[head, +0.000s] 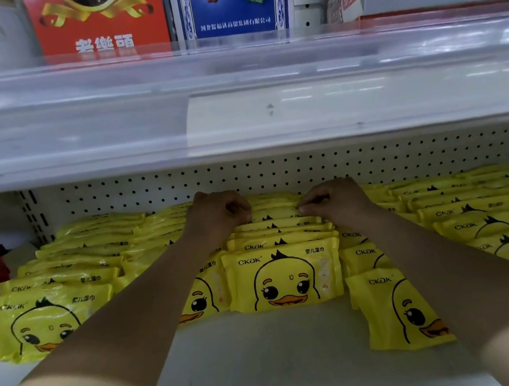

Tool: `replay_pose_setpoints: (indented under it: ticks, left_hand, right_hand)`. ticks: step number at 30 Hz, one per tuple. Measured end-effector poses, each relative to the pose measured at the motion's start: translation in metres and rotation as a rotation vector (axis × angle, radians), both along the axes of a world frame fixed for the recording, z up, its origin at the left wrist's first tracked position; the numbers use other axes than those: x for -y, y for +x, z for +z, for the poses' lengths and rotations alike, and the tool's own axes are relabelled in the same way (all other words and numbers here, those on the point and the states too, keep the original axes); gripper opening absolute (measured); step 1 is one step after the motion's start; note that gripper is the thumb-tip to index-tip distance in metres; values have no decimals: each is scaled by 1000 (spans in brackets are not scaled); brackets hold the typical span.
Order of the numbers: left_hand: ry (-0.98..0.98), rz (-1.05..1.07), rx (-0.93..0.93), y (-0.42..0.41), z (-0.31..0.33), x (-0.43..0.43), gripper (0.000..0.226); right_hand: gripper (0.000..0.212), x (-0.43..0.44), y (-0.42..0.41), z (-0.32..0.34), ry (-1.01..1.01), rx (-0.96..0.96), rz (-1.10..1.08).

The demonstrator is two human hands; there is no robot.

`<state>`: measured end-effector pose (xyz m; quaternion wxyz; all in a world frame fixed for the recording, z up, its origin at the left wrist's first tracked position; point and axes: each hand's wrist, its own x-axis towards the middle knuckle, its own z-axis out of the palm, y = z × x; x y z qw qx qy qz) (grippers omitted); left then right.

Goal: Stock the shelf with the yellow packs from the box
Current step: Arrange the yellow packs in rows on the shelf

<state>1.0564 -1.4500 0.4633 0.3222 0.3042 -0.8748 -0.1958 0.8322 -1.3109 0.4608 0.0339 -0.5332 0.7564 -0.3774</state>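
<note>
Head cam: duck wipe packs already fill rows across the shelf, so it looks mostly done. Both the left hand and right hand pinch a middle-row pack at the back. One stray pack lies front-right; box not visible.

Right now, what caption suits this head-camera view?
Left hand and right hand grip a yellow pack deep on the stocked white shelf.
</note>
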Motion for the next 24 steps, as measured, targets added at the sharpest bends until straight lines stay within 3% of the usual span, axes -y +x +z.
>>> replay_pose_setpoints:
  ticks: [7,10,12,17,21,24]
  left_hand:
    - [-135,35,70,-2,5,-8,6]
    - [-197,40,82,-2,6,-10,9]
    - [-312,64,188,-2,10,-13,15]
    - [-534,106,466,-4,15,-10,30]
    - [-356,100,435,-4,19,-6,26]
    - [-112,70,172,0,16,10,15]
  right_hand:
    - [34,4,-2,1,13,-68,2]
    - [23,4,0,2,41,-105,-12]
    - [15,4,2,3,76,-183,-32]
    - [24,4,1,3,121,-319,-52]
    - [15,3,-1,6,116,-190,-21]
    - [12,-2,-3,13,36,-132,-23]
